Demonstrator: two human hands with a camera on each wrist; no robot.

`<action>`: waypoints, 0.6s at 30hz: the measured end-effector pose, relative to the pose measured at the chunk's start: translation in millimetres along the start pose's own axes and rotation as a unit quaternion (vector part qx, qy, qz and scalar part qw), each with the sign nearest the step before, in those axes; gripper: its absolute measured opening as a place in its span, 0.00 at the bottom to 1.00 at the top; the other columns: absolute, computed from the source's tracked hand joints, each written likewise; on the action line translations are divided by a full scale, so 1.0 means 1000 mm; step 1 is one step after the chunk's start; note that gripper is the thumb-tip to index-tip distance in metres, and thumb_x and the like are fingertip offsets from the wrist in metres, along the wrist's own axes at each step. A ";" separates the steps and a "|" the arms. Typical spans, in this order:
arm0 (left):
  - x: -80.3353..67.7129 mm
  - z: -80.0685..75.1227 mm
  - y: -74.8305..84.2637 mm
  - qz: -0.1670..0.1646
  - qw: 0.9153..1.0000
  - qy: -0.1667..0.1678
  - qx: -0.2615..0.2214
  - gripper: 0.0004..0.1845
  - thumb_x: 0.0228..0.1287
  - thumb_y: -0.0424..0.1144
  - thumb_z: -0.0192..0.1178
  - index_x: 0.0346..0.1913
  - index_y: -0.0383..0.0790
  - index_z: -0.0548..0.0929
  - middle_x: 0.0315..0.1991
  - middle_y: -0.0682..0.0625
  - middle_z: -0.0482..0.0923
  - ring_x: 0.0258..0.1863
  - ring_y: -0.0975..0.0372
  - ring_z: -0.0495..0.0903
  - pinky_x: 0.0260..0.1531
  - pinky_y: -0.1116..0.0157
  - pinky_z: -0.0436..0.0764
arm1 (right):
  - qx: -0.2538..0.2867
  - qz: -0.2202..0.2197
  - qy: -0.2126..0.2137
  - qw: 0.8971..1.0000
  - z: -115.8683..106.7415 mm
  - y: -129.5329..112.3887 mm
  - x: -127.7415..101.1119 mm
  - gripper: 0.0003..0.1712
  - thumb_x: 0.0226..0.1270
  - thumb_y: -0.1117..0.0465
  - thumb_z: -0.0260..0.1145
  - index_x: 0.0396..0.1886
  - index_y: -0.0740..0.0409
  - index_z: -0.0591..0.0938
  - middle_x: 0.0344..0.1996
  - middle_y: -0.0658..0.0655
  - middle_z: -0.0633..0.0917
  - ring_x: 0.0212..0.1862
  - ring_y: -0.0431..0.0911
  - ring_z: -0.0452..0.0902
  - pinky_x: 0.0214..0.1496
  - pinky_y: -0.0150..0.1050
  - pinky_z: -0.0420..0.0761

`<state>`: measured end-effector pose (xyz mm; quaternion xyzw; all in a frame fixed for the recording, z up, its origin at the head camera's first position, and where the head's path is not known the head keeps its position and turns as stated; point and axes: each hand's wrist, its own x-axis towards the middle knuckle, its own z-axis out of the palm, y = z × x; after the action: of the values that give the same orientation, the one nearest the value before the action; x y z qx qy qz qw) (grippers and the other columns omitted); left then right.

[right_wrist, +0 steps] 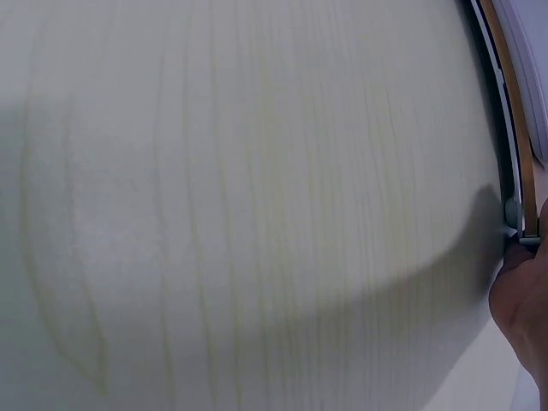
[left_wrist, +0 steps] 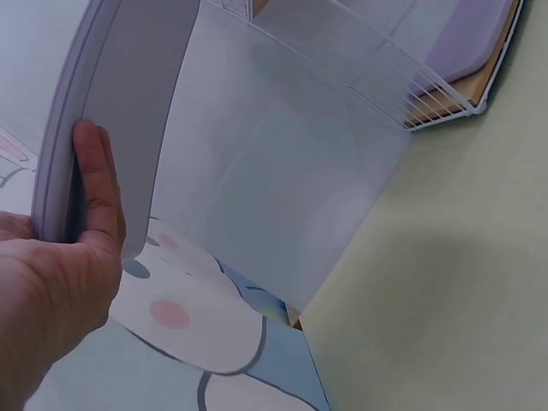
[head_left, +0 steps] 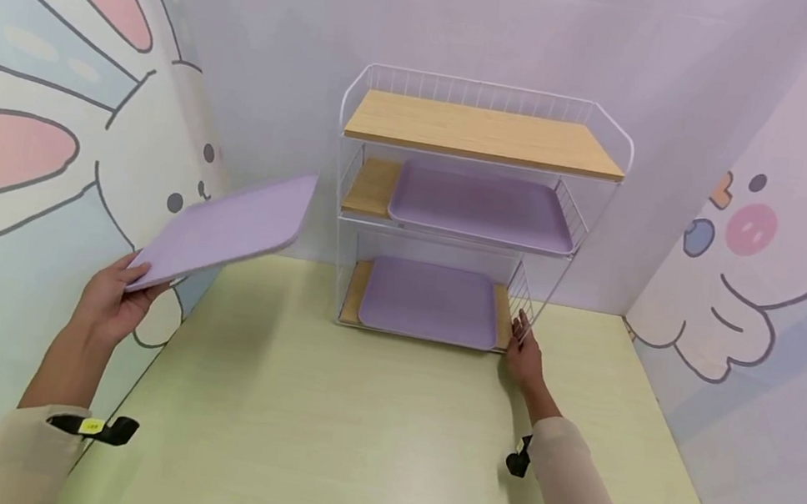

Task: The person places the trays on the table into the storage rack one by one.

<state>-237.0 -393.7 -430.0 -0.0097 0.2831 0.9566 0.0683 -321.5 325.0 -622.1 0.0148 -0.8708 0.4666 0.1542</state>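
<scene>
My left hand (head_left: 112, 299) grips the near corner of a flat purple tray (head_left: 228, 228) and holds it tilted in the air left of the rack. In the left wrist view the thumb (left_wrist: 99, 184) presses on the tray's edge (left_wrist: 120, 94). A white wire rack (head_left: 493, 95) with three wooden shelves stands at the back of the table. Its top shelf (head_left: 484, 133) is bare. The middle shelf carries a purple tray (head_left: 482, 205), and the bottom shelf another (head_left: 429, 301). My right hand (head_left: 523, 353) holds the rack's lower front right corner (right_wrist: 516, 224), fingers (right_wrist: 521, 295) curled at the wire.
The pale green table (head_left: 350, 439) runs from the rack toward me. Cartoon-printed walls close in on the left (head_left: 27, 113) and right (head_left: 774, 247), with a plain wall behind the rack.
</scene>
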 end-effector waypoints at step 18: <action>0.048 0.095 0.036 0.008 0.994 0.048 -0.100 0.24 0.89 0.24 0.46 0.77 0.45 0.76 0.59 0.40 0.83 0.52 0.44 0.92 0.53 0.51 0.94 | 0.008 0.020 -0.031 0.999 0.007 0.044 0.016 0.41 0.87 0.66 0.50 0.95 0.52 0.55 0.83 0.75 0.69 0.84 0.75 0.65 0.89 0.69 0.60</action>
<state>-287.6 -366.2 -333.7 -0.0601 0.1893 0.9790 0.0460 -346.3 346.3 -657.0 0.0134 -0.8713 0.4762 0.1177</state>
